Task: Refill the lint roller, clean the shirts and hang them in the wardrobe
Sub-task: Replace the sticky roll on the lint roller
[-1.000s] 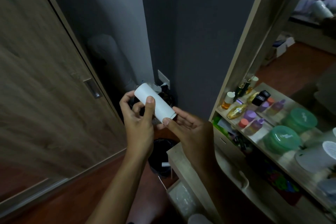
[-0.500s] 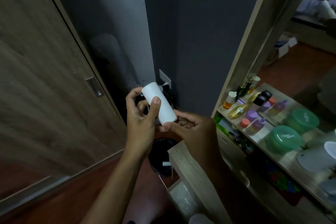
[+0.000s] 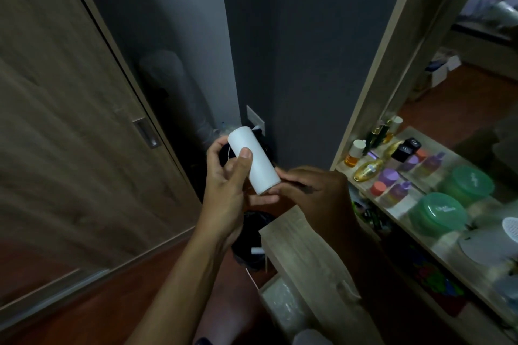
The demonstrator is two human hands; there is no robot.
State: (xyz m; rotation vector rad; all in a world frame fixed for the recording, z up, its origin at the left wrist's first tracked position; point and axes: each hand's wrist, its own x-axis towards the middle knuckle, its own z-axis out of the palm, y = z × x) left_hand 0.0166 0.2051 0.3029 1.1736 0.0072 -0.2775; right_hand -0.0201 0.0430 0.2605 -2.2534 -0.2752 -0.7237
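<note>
A white lint roller refill (image 3: pixel 256 161) is held tilted in front of me, its far end up and left. My left hand (image 3: pixel 228 179) wraps its upper half, thumb pressed on the front of the roll. My right hand (image 3: pixel 316 190) pinches the lower right end with its fingertips; something dark shows under those fingers, too dim to make out. No shirts are in view. The wooden wardrobe door (image 3: pixel 70 120) with a recessed metal handle (image 3: pixel 147 133) fills the left side.
A dark grey wall corner with a socket plate (image 3: pixel 254 118) stands straight ahead. A black bin (image 3: pixel 251 241) sits on the floor below my hands. To the right, a wooden dresser (image 3: pixel 302 255) carries bottles (image 3: pixel 354 152) and green lidded jars (image 3: pixel 437 211) before a mirror.
Both hands with the roll have drifted slightly right and lower in view. My left thumb has slid a little along the roll; the right fingers stay at its lower end.
</note>
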